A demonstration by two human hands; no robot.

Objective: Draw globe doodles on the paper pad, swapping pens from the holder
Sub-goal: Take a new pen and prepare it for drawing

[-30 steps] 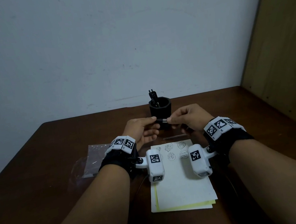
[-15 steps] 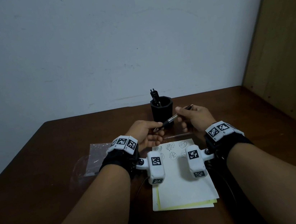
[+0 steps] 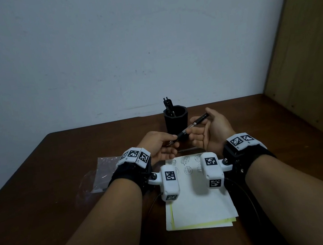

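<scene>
Both hands hold a black pen [image 3: 195, 123] above the table, in front of the black pen holder [image 3: 176, 123]. The pen slants, its far end up to the right. My left hand [image 3: 158, 146] pinches its lower end near the tip. My right hand [image 3: 211, 133], palm turned left, pinches the barrel around its middle. Two or three dark pens [image 3: 168, 105] stand in the holder. The white paper pad [image 3: 200, 203] lies below my wrists, with several small globe doodles [image 3: 186, 165] along its top, partly hidden by the wrist-worn trackers.
A clear plastic bag [image 3: 106, 170] lies on the dark wooden table [image 3: 59, 160] left of the pad. A thin pale stick [image 3: 187, 149] lies just beyond the pad's top edge. A wooden panel [image 3: 310, 61] stands at the right, a pale wall behind.
The pen was level between both hands; now it is tilted, its right end raised. My right hand has turned its palm to the left and slid along the barrel.
</scene>
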